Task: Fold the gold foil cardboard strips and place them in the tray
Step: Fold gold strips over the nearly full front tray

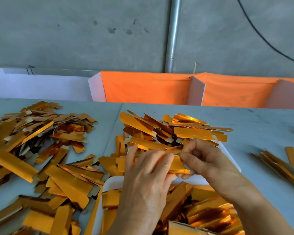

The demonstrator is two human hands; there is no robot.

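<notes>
We note both hands meeting above the near rim of the white plastic tray (109,184), where folded pieces already lie. The left hand (146,168) and right hand (204,160) each pinch one short gold foil cardboard strip (177,164) between curled fingers, a closed grip at either end. Loose strips (41,150) cover the grey tabletop (261,126) left and beyond.

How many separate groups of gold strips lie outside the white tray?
3, some possibly out of frame: a big heap of gold strips left of the white tray, a pile beyond the hands, a small bundle at far right.
</notes>
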